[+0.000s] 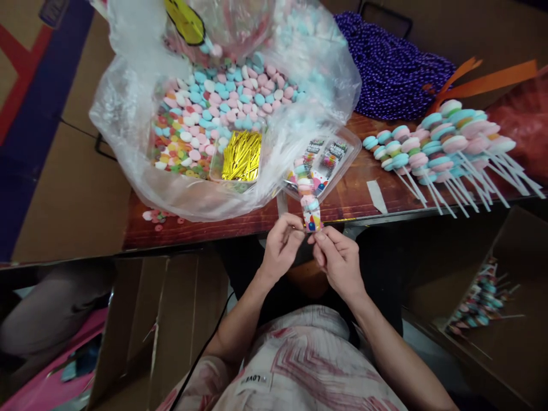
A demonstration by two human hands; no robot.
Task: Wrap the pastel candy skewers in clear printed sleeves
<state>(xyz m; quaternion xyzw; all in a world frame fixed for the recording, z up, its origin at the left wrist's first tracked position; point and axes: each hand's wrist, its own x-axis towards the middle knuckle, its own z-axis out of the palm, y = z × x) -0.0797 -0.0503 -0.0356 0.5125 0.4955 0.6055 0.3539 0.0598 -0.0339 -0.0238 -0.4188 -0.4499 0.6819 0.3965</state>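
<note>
A candy skewer [305, 188] of pink, blue and white pieces stands in a clear bag with a printed lower part [312, 220], at the table's front edge. My left hand [280, 246] pinches at the lower left corner of this bag. On the other side, the fingers of my right hand [338, 258] are closed at its lower right corner. A tiny gold glint shows by the left fingertips, too small to name. Behind the skewer lies a clear tray [342, 177] with printed bags in it. Gold twist ties [242, 155] fill a small clear box to the left.
A large plastic bag [128, 114] lies spread around many loose candies [222, 91]. Bundled candy skewers [445, 137] lie at the right, sticks past the table edge. Purple cord [385, 68] is heaped behind. A cardboard box [514, 274] at lower right holds more skewers [479, 299].
</note>
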